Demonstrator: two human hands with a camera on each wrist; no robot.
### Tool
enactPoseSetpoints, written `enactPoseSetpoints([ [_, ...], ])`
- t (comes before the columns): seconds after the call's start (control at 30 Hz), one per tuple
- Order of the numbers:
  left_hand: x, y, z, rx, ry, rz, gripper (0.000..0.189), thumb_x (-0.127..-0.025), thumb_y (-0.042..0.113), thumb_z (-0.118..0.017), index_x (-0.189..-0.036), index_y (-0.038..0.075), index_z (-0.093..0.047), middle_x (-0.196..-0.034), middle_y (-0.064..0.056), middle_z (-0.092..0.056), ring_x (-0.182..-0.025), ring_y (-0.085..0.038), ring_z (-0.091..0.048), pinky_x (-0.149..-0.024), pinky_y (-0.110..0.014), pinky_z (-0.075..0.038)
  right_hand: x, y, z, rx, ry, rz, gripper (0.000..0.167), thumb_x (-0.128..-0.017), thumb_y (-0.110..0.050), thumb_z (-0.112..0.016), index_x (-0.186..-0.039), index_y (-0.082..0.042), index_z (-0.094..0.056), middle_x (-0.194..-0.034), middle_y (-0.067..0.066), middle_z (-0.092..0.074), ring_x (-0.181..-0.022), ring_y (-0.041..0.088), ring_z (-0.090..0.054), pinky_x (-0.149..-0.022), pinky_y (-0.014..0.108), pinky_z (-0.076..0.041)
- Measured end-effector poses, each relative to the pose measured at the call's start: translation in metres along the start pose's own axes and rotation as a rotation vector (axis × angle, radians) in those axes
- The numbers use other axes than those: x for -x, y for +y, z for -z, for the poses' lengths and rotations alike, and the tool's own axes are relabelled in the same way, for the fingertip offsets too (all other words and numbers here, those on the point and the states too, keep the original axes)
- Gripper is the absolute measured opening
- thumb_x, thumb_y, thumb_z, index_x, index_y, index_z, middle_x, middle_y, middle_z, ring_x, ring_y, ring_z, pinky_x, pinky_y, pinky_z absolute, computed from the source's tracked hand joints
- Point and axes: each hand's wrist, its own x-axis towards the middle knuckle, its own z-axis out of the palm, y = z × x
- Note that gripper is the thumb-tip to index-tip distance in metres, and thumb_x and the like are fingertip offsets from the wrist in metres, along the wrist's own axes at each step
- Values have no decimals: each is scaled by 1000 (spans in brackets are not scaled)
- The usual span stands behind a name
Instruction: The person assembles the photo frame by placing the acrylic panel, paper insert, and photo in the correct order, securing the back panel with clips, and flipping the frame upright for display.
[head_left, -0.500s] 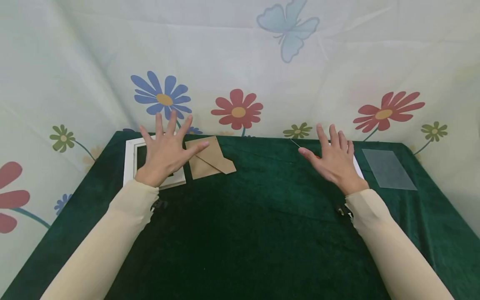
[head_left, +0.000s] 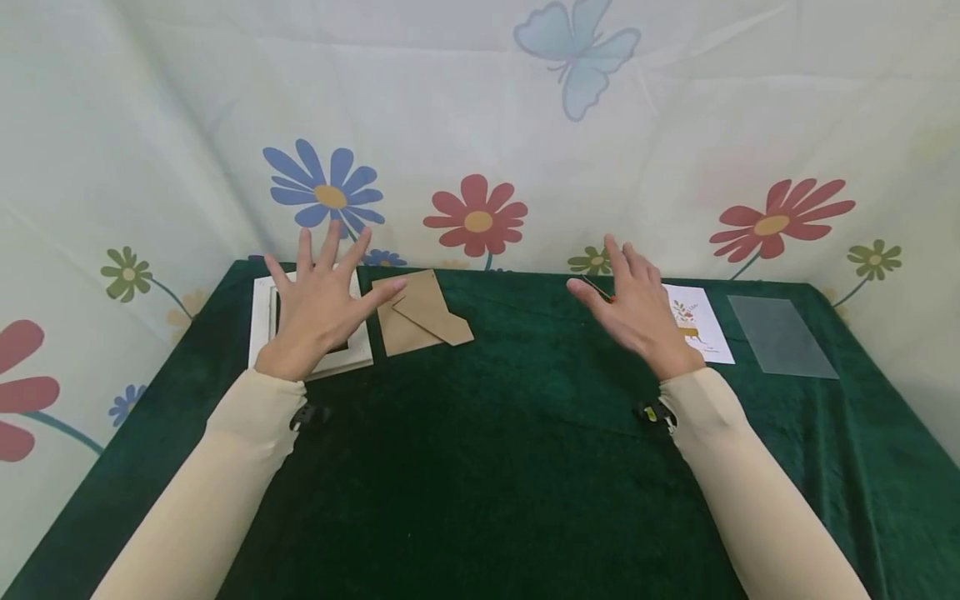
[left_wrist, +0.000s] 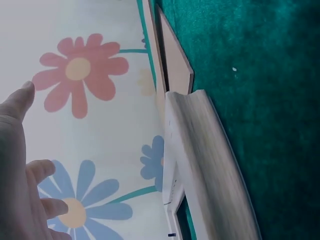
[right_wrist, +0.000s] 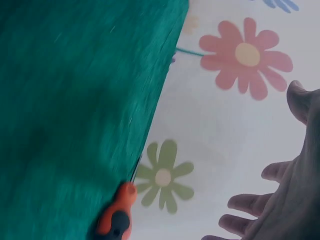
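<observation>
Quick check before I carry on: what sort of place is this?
Probably a staged tabletop workspace: a green cloth-covered table, a flower-printed backdrop behind it, and a white frame lying near the table's far edge.

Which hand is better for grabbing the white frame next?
Probably the left hand: it's empty, fingers spread, close to the white frame. The right hand is farther away, nearer the orange-and-black tool.
</observation>
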Motion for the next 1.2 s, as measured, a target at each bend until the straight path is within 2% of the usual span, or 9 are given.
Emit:
enactPoseSetpoints([
  [0.4,6,-11,8,44,-1,45,97,-95,85,-36,-171,26,-25,-177,-12,-8,-160,-46,5,-111,-76,21,-11,-25,-14,-150,5,18,90,-104,-66,-52,-172,-18,-17,-175,14,-20,-160,39,-14,-124,68,-16],
  [0.57,7,-18,12,34,-13,66,98,-95,86,-36,-171,26,-24,-176,-14,-10,-159,-49,2,-111,-79,17,-15,-33,-22,-214,18,36,84,-105,-57,-57,-170,-14,-24,-173,12,-27,-157,35,-26,-124,63,-22],
  [0.83,11,-36,13,54,-13,108,97,-95,85,-39,-171,26,-22,-176,-17,-8,-159,-51,-3,-111,-82,13,-22,-53,-34,-313,1,28,79,-106,-50,-61,-168,-14,-29,-168,13,-35,-148,37,-41,-118,61,-37],
  [1.2,20,-54,20,96,4,159,95,-97,81,-42,-171,24,-23,-176,-15,-9,-159,-50,-7,-116,-80,5,-31,-87,-51,-429,-49,27,75,-106,-46,-64,-167,-17,-32,-163,14,-41,-145,36,-45,-113,58,-43],
])
